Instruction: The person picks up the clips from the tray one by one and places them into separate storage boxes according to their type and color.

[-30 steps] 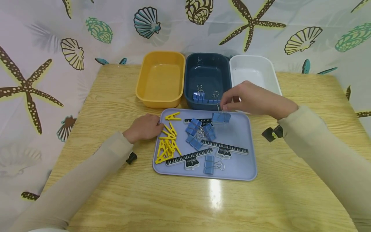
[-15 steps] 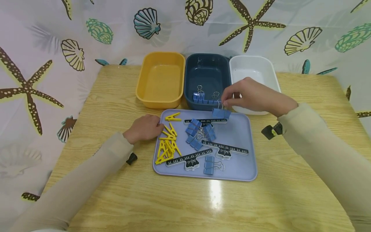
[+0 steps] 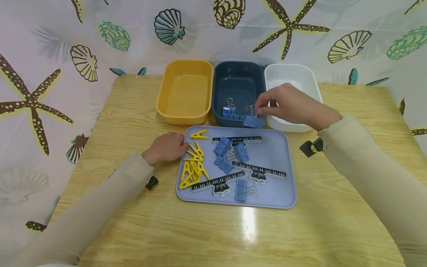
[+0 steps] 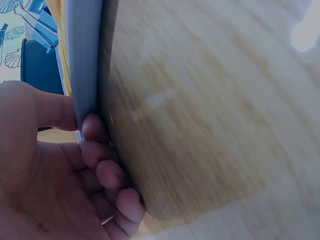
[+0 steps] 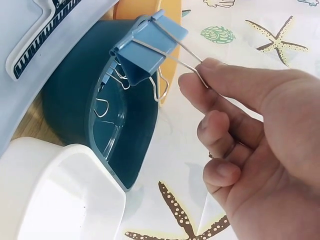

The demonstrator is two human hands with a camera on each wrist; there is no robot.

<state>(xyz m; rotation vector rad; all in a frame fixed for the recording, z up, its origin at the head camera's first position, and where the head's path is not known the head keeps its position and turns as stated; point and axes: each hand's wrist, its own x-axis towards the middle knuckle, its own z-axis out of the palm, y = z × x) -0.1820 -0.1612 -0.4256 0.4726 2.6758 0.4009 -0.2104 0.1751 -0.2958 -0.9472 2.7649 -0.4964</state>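
Observation:
My right hand point(image 3: 283, 105) pinches one wire handle of a blue binder clip point(image 5: 152, 47) between thumb and forefinger. The clip hangs over the near rim of the dark teal bin point(image 3: 238, 68), which has several blue binder clips point(image 3: 228, 112) along its near wall. At the left edge of the lilac tray point(image 3: 273, 196), my left hand point(image 3: 168, 147) grips the rim, thumb on one side and curled fingers point(image 4: 112, 175) on the other. The tray bears yellow clothespins point(image 3: 191, 168) at its left, blue binder clips point(image 3: 222, 146) in the middle, and music clips with a keyboard print point(image 3: 217, 182).
A yellow bin point(image 3: 190, 92) stands left of the teal one and a white bin point(image 3: 293, 79) right of it, all behind the tray on the wooden table point(image 3: 160, 230). A curtain with sea-life prints point(image 3: 207, 40) hangs behind.
My right hand has lifted the binder clip away from above the tray's back edge, moving it back to the teal bin's near rim. The left hand stays on the tray.

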